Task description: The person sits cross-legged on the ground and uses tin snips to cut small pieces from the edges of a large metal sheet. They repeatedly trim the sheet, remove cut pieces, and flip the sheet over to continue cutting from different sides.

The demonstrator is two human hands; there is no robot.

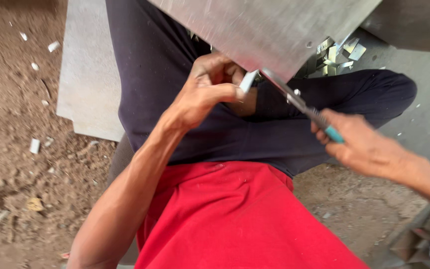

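The grey board (269, 30) is gripped at its corner by the closed left hand (210, 92), so it stays steady. A blue-handled knife (299, 104) is squeezed tight in the right hand (364, 144), its blade against that corner.

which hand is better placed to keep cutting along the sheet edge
Right. The right hand grips the knife, whose blade meets the sheet edge. The left hand pinches a small white strip there.

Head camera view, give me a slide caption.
Left hand steadies a grey sheet while right hand works a teal-handled tool along its edge.
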